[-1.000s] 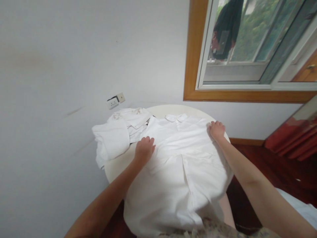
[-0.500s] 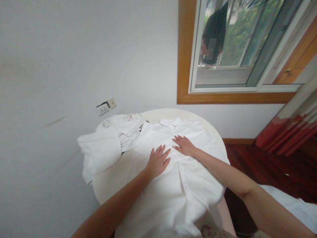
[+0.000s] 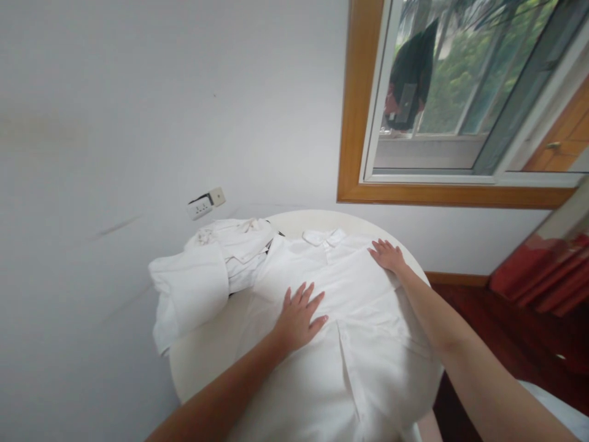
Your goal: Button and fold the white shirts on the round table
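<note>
A white collared garment (image 3: 350,288), which looks like a shirt or dress, lies spread over a round white table (image 3: 202,362), its collar toward the wall and its lower part hanging over the near edge. My left hand (image 3: 297,316) rests flat on its middle, fingers spread. Over at the garment's upper right side, near the shoulder, my right hand (image 3: 388,255) lies with fingers outstretched. A slit or fold runs down the cloth below my left hand. Neither hand grips anything.
Folded white clothes (image 3: 193,288) are piled at the table's left, jutting past its edge. Behind stand a wall with a socket (image 3: 200,207) and a wood-framed window (image 3: 350,110). A red and cream curtain (image 3: 543,270) hangs at right; white cloth (image 3: 556,405) shows low at right.
My right hand has slid from the garment's centre outward to its upper right side. My left hand stays on the middle. The view has shifted slightly.
</note>
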Demonstrator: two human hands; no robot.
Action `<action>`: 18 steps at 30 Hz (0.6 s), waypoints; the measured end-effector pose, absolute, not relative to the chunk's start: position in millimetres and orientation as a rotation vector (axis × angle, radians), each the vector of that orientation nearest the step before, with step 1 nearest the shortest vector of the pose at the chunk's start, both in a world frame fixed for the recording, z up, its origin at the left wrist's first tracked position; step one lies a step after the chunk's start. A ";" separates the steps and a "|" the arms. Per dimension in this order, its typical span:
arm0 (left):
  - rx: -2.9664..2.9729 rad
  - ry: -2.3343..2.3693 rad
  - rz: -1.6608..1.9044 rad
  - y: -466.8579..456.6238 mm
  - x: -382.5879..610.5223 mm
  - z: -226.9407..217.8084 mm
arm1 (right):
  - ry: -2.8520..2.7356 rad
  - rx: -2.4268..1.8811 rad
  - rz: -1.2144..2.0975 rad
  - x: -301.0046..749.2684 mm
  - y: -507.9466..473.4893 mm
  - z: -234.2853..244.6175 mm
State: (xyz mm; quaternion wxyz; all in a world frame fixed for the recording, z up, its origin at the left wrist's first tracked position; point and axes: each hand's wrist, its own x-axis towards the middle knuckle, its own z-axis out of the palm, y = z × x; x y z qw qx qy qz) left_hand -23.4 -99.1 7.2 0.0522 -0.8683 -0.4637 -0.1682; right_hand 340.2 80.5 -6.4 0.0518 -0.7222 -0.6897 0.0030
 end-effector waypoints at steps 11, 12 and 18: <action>-2.647 -1.412 -0.511 -99.8 -24.6 7.1 | -1.748 -2.241 -0.319 335.9 76.8 3.0; -2.649 -1.413 -0.514 -99.7 -24.4 6.7 | -1.759 -2.161 -0.414 331.2 71.9 5.9; -2.647 -1.428 -0.536 -99.0 -23.3 4.6 | -2.238 -1.712 -0.381 291.0 34.8 9.5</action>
